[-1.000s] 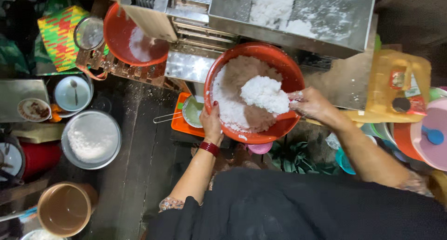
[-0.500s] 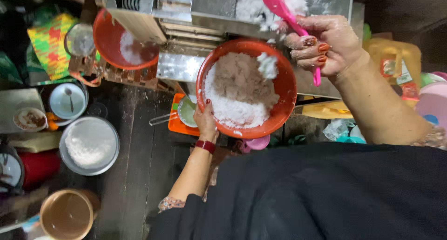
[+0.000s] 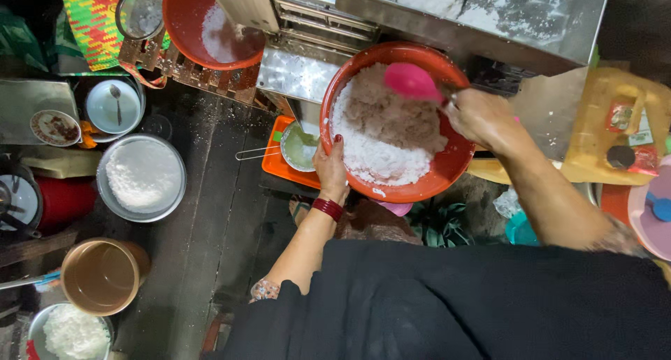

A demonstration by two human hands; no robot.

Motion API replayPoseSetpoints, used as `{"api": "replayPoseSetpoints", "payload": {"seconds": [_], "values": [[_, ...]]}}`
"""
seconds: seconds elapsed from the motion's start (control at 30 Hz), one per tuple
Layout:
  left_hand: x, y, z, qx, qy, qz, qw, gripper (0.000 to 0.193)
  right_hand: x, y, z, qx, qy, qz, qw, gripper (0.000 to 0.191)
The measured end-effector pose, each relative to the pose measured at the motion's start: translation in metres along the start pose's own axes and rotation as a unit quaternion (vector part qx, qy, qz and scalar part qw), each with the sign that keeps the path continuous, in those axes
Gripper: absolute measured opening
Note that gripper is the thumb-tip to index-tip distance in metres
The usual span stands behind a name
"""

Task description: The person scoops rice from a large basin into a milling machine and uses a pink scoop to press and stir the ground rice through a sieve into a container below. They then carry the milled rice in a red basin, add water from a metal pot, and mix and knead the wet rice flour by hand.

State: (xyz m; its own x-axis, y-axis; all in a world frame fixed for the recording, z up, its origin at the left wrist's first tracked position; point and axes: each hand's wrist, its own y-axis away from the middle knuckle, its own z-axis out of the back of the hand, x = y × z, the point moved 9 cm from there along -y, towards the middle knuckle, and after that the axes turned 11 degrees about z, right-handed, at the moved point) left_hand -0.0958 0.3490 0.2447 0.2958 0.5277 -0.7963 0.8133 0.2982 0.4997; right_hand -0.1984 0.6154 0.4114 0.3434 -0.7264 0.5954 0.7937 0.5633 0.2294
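Observation:
A large orange bowl [image 3: 447, 171] full of white grated stuff [image 3: 381, 133] sits in front of me. My left hand [image 3: 331, 168] grips its near left rim, a red bangle on the wrist. My right hand [image 3: 482, 117] holds a pink scoop [image 3: 411, 82], whose head is down over the white heap at the bowl's far side. A steel machine [image 3: 489, 14] dusted with white flakes stands just behind the bowl.
A second orange basin [image 3: 183, 21] sits under the machine's chute at the back left. A steel pan of white flakes [image 3: 142, 178], a brown pot [image 3: 101, 276], an orange tray with a strainer [image 3: 293, 150] and a yellow jerrycan [image 3: 615, 126] surround me on the dark wooden floor.
My right hand left the white heap, rose to the machine top with the pink scoop, and has come back down into the bowl. The left hand stayed on the rim.

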Motion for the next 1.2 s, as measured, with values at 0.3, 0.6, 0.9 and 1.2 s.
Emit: {"api": "replayPoseSetpoints", "payload": {"seconds": [0.3,0.6,0.9,1.2], "values": [[-0.002,0.001,0.003,-0.014,-0.005,0.022,1.000,0.021,0.021,-0.096,-0.073,0.068,0.227,-0.004,0.971,0.033],[-0.011,0.001,0.000,0.010,-0.029,0.010,0.999,0.027,0.068,-0.057,-0.006,0.074,0.316,0.017,0.946,0.026],[-0.004,-0.003,0.009,-0.005,-0.033,0.020,0.999,0.019,0.065,-0.068,-0.105,0.080,0.279,0.117,0.950,0.023],[-0.002,-0.007,0.004,0.006,0.001,0.014,1.000,0.019,-0.019,-0.056,-0.032,-0.063,0.280,-0.140,0.948,0.031]]}}
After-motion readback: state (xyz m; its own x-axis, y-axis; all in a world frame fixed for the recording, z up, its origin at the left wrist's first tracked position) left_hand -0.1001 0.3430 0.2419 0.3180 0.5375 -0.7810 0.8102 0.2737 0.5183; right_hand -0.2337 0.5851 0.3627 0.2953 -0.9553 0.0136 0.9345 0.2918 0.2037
